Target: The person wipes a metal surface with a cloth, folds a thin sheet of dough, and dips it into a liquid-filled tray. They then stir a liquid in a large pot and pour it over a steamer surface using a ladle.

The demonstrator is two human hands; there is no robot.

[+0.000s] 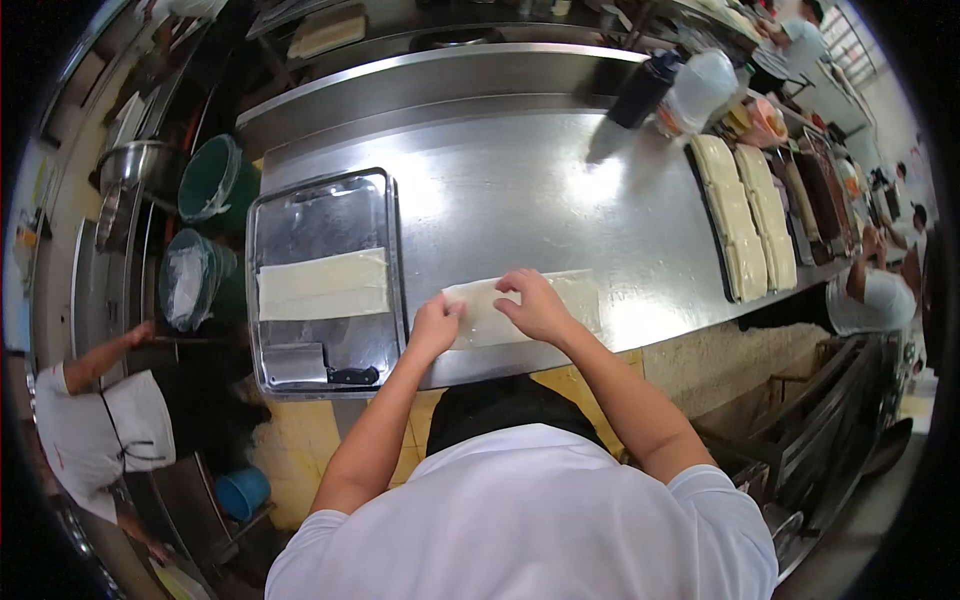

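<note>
A pale, flat rectangular dough sheet (575,295) lies near the front edge of the steel table. At its left end, my left hand (434,328) is closed, pinching the edge between thumb and fingers. My right hand (540,308) is over the middle of the sheet, its fingers curved and the thumb apart from the index finger. Nothing shows between them. To the left, another pale dough sheet (325,285) lies in a metal tray (320,205). Below it in the tray rests a cleaver (296,364) with a black handle.
The steel table (480,160) has a raised back ledge. Filled dark pans of pale blocks (728,215) stand at the right, near a dark bottle (645,90) and a plastic bag (702,88). Green buckets (212,180) stand left. Other people (105,430) are around.
</note>
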